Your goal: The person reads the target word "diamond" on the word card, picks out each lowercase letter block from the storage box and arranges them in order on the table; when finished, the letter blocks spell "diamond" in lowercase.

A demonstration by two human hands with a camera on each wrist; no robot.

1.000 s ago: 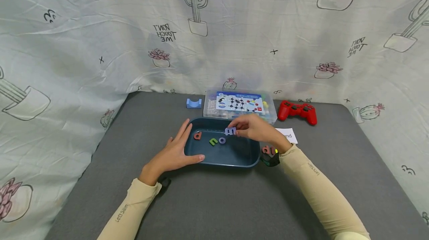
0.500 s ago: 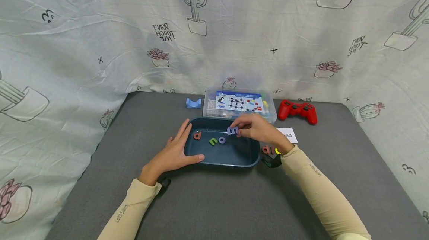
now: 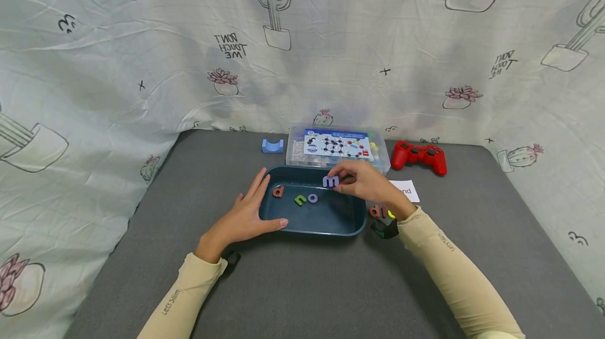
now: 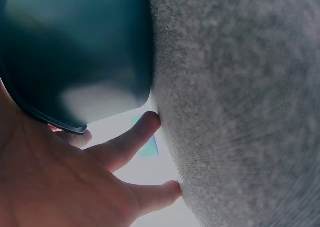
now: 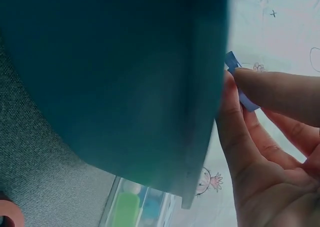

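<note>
A dark blue-green tray [image 3: 326, 219] sits mid-table in the head view. Inside it lie an orange-red letter [image 3: 278, 192] shaped like a d or p, a green letter n [image 3: 300, 200] and a purple letter o [image 3: 313, 198]. My right hand [image 3: 363, 182] pinches a purple letter m [image 3: 330, 181] between thumb and fingers, over the tray's far right part. The right wrist view shows the m edge-on [image 5: 248, 103], partly hidden by the thumb. My left hand [image 3: 242, 221] rests spread on the tray's left side, thumb over the front rim and fingers straight along the outer wall.
Right of the tray, red and yellow letters [image 3: 375, 212] lie partly behind my right wrist. A white card [image 3: 410, 191] is partly covered. Behind stand a clear plastic case [image 3: 298, 152], a blue cradle-shaped piece [image 3: 272, 146] and a red game controller [image 3: 419, 157].
My right hand has moved slightly right and away from me with the m, which has turned more level. The left hand, the tray and the letters inside have stayed in place.
</note>
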